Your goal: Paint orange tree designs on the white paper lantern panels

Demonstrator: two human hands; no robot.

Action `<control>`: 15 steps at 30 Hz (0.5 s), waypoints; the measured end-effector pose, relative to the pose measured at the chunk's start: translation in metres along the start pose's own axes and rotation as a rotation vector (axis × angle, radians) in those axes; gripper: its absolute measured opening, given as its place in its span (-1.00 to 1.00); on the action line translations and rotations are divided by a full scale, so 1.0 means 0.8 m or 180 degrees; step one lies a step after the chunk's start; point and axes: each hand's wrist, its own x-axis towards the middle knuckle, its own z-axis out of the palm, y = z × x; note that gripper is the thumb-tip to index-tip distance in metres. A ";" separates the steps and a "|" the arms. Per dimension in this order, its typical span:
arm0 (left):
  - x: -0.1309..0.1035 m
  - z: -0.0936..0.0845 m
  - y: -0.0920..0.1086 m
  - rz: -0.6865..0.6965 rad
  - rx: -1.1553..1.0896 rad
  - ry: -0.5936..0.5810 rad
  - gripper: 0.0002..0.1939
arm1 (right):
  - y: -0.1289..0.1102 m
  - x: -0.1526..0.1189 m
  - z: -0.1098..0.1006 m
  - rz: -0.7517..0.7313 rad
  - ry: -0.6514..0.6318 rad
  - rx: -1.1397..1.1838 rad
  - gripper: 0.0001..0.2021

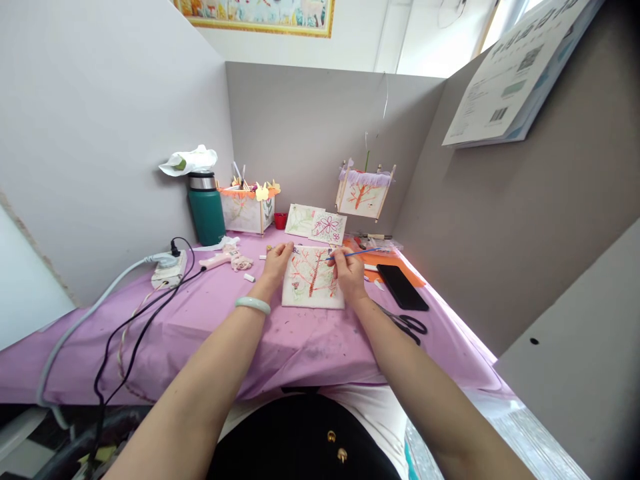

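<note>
A white square panel (302,297) lies on the pink cloth in front of me, bearing a drawn tree in orange, brown and green. At its upper left edge, my left hand (277,265) is closed, with thumb and fingers gripping the border. My right hand (350,272) pinches a slim blue stick (364,251), like a brush or pen, over the panel's right side. One end of the stick points left onto the drawing; its exact tip is too small to make out.
Right of the panel lie a black phone (403,288) and dark scissors (411,324). Behind stand two drawn cards (327,228), a decorated box (245,212) and a green bottle (207,212). A glue gun (216,261) and power strip (170,270) with cables occupy the left.
</note>
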 end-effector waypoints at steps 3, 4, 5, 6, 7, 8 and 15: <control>0.001 0.000 -0.001 -0.0040 -0.0087 -0.0011 -0.66 | -0.003 -0.004 0.001 -0.0150 -0.0287 -0.0198 -0.70; 0.001 0.001 -0.001 -0.0056 -0.0099 -0.0015 -0.66 | -0.003 -0.005 0.001 -0.0152 -0.0370 -0.0205 -0.70; 0.001 0.001 -0.001 -0.0067 -0.0112 -0.0013 -0.66 | -0.003 -0.005 0.001 -0.0119 -0.0393 -0.0163 -0.68; 0.001 0.001 -0.001 -0.0073 -0.0130 -0.0015 -0.66 | -0.003 -0.005 0.001 -0.0057 -0.0355 -0.0071 -0.66; 0.001 0.000 -0.001 -0.0072 -0.0151 -0.0016 -0.66 | -0.002 -0.004 0.001 0.0020 -0.0261 0.0060 -0.65; 0.001 0.000 -0.001 -0.0067 -0.0170 -0.0018 -0.66 | -0.001 -0.003 0.000 0.0088 -0.0128 0.0205 -0.64; -0.001 -0.002 0.003 -0.0037 -0.0191 0.0097 -0.64 | 0.007 0.016 -0.010 0.0265 0.0493 0.0969 -0.74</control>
